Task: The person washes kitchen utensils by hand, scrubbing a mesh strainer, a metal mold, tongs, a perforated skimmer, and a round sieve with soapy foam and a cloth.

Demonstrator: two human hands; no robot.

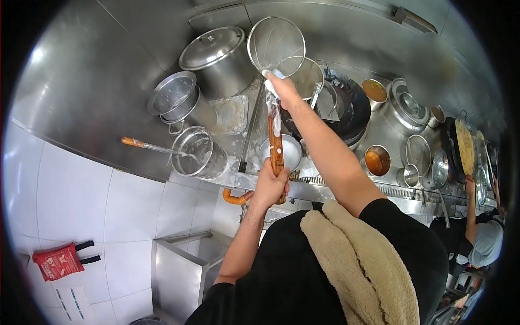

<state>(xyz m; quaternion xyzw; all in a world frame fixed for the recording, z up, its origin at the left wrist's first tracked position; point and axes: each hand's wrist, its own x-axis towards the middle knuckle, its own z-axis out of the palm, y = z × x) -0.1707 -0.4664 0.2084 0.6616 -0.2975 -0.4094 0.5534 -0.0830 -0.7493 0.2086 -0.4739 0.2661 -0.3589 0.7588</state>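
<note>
My left hand (pixel 271 184) is wrapped round the wooden handle of a long wire-mesh strainer (pixel 276 43), whose round basket points away from me over the counter. Farther up, my right hand (pixel 283 89) closes round the neck of the strainer with a white sudsy cloth (pixel 271 82); whether it is cloth or sponge is hard to make out. White foam runs down the neck onto the wood. Below the handle is a white bowl (pixel 290 153). A second round sieve (pixel 306 76) lies just behind my right hand, beside a dark wok (pixel 355 111).
At the left stand a lidded stockpot (pixel 216 62), a perforated pot (pixel 173 97) and a metal pot (pixel 197 151) with a ladle (pixel 154 146) across its rim. Pots of orange liquid (pixel 377 160) stand to the right. A co-worker (pixel 482 238) holds a pan (pixel 455 149) at far right.
</note>
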